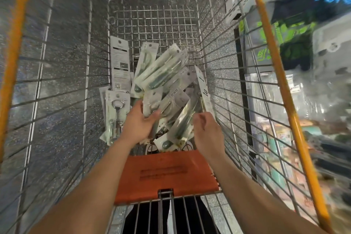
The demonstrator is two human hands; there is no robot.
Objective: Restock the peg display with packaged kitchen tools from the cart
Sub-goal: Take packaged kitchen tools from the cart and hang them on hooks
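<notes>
Reaching into the wire cart (pixel 152 21), the left hand (pixel 138 121) is gripping a carded pack in the heap of packaged kitchen tools (pixel 163 74). Its thumb is pressing on top and its fingers are lying hidden underneath. The right hand (pixel 207 133), at five o'clock of the heap, is hovering with fingers loosely curled beside a glossy clear blister; whether they are pinching it I cannot tell. The packs are lying crisscrossed on the cart's mesh bottom, with green handles showing through plastic on white cards. At nine o'clock a bottle opener pack (pixel 115 112) is leaning. Shelves (pixel 303 43) at three o'clock are smearing into blur.
</notes>
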